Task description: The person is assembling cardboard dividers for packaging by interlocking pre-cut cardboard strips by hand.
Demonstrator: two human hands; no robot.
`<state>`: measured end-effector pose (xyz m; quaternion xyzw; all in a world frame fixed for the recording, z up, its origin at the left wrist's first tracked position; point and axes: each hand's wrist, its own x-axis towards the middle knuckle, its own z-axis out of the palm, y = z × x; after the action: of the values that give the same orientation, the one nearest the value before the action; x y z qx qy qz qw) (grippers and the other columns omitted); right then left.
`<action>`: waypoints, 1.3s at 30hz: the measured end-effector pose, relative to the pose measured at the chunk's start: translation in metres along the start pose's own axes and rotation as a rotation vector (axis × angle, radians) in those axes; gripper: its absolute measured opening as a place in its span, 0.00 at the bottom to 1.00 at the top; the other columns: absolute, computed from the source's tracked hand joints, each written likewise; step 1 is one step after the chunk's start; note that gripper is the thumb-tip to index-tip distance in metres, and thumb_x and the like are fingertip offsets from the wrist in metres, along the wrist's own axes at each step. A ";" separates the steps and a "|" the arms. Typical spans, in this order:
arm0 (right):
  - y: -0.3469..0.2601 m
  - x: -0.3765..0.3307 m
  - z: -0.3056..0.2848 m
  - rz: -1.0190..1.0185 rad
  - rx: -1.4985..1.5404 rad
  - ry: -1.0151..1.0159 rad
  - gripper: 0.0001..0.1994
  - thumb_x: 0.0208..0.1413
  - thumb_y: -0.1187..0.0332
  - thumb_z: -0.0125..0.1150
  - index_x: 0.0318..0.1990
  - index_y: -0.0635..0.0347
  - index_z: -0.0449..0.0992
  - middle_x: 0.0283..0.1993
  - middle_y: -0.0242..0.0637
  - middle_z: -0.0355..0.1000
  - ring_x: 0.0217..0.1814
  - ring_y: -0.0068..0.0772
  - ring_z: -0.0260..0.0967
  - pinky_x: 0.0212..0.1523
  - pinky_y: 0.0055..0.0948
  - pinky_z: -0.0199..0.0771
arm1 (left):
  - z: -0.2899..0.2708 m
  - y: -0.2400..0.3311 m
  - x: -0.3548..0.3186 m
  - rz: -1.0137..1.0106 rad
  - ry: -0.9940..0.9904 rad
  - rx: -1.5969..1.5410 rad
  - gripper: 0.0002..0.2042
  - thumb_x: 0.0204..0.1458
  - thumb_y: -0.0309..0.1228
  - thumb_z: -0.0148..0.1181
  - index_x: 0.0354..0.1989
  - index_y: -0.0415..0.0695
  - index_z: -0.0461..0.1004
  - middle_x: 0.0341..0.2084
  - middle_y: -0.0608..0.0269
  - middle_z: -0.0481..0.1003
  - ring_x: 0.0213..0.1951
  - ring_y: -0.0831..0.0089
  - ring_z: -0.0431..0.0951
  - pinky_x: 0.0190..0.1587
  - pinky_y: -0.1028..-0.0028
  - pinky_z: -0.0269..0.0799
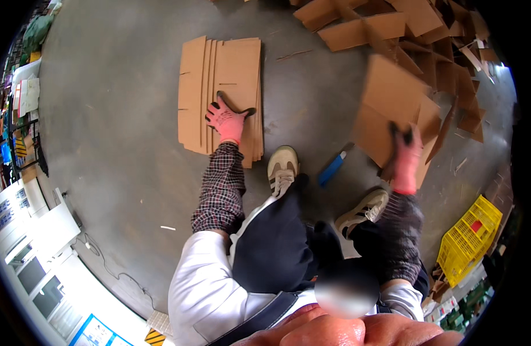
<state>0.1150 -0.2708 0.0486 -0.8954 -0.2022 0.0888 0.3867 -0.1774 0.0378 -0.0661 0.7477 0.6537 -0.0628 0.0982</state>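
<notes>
My left hand (226,120), in a pink glove with dark fingertips, lies with fingers spread on a stack of flat cardboard sheets (233,60). The sheets have short slots and overlap unevenly on the floor. At the right, my right hand (407,153), gloved alike and smeared by motion, grips a slotted cardboard sheet (386,104). This sheet is blurred too, and folded flaps show along its right side. A blue utility knife (332,170) lies on the floor between my shoes, nearer the right one.
A heap of interlocked cardboard dividers (415,29) fills the far right. To the near right stands a yellow plastic crate (470,239). White cabinets (32,248) and a loose cable (107,262) are at the left. My shoes (283,167) stand close to the stack and the knife.
</notes>
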 end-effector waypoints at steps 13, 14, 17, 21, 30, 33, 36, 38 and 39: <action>0.042 -0.098 0.074 -0.427 -0.729 -0.640 0.21 0.43 0.73 0.55 0.50 0.49 0.68 0.42 0.34 0.68 0.43 0.36 0.68 0.41 0.32 0.69 | -0.095 0.089 -0.071 0.634 -0.035 -0.548 0.21 0.47 0.32 0.58 0.51 0.43 0.64 0.38 0.47 0.72 0.38 0.52 0.74 0.40 0.62 0.70; 0.044 -0.109 0.063 -0.370 -0.726 -0.735 0.21 0.43 0.72 0.56 0.49 0.50 0.68 0.43 0.35 0.68 0.45 0.37 0.68 0.43 0.32 0.69 | -0.091 0.104 -0.073 0.663 -0.114 -0.591 0.20 0.48 0.31 0.56 0.51 0.44 0.64 0.37 0.48 0.73 0.37 0.52 0.74 0.40 0.62 0.70; 0.051 -0.111 0.025 0.034 -0.379 -0.442 0.23 0.42 0.71 0.62 0.50 0.55 0.67 0.48 0.42 0.69 0.51 0.46 0.67 0.49 0.36 0.68 | -0.069 0.142 -0.079 0.829 -0.161 -0.325 0.23 0.46 0.29 0.57 0.53 0.46 0.62 0.41 0.53 0.73 0.37 0.55 0.75 0.39 0.64 0.71; -0.006 -0.051 0.004 -0.021 -0.089 0.024 0.29 0.45 0.71 0.63 0.57 0.58 0.60 0.48 0.50 0.69 0.52 0.48 0.66 0.50 0.35 0.67 | -0.006 0.155 -0.082 0.986 -0.267 -0.046 0.22 0.47 0.29 0.53 0.54 0.51 0.63 0.37 0.57 0.73 0.35 0.61 0.76 0.35 0.65 0.73; -0.088 -0.036 0.053 -0.369 -0.794 -0.494 0.24 0.43 0.71 0.60 0.52 0.54 0.65 0.48 0.40 0.65 0.44 0.43 0.69 0.39 0.38 0.71 | 0.013 0.158 -0.095 0.996 -0.224 -0.022 0.20 0.51 0.28 0.49 0.54 0.57 0.62 0.35 0.59 0.71 0.32 0.61 0.77 0.31 0.66 0.73; -0.080 -0.034 0.045 -0.281 -0.698 -0.362 0.27 0.45 0.73 0.54 0.57 0.45 0.63 0.44 0.39 0.65 0.40 0.41 0.70 0.37 0.37 0.73 | 0.012 0.162 -0.105 1.001 -0.252 -0.017 0.20 0.51 0.28 0.48 0.55 0.57 0.62 0.35 0.59 0.71 0.32 0.61 0.77 0.30 0.66 0.73; -0.091 -0.034 0.049 -0.209 -0.765 -0.519 0.28 0.46 0.73 0.54 0.59 0.45 0.60 0.44 0.39 0.65 0.41 0.41 0.70 0.37 0.38 0.73 | 0.013 0.157 -0.104 0.982 -0.224 -0.084 0.20 0.51 0.28 0.48 0.54 0.55 0.62 0.34 0.59 0.71 0.31 0.62 0.77 0.30 0.67 0.73; -0.078 -0.029 0.066 -0.192 -0.733 -0.484 0.28 0.47 0.73 0.54 0.59 0.48 0.60 0.46 0.41 0.66 0.41 0.42 0.70 0.38 0.38 0.73 | 0.010 0.154 -0.105 0.985 -0.219 -0.066 0.20 0.50 0.27 0.48 0.54 0.54 0.62 0.35 0.58 0.71 0.31 0.61 0.77 0.30 0.66 0.73; -0.057 -0.022 0.081 -0.167 -0.724 -0.478 0.28 0.46 0.72 0.55 0.58 0.50 0.59 0.48 0.42 0.66 0.41 0.43 0.70 0.39 0.37 0.72 | 0.006 0.156 -0.107 0.996 -0.226 -0.016 0.21 0.50 0.27 0.47 0.55 0.53 0.61 0.36 0.57 0.72 0.31 0.59 0.76 0.30 0.65 0.73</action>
<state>0.0528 -0.1913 0.0349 -0.9080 -0.3757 0.1855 -0.0038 -0.0372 -0.0860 -0.0378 0.9563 0.2038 -0.0838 0.1922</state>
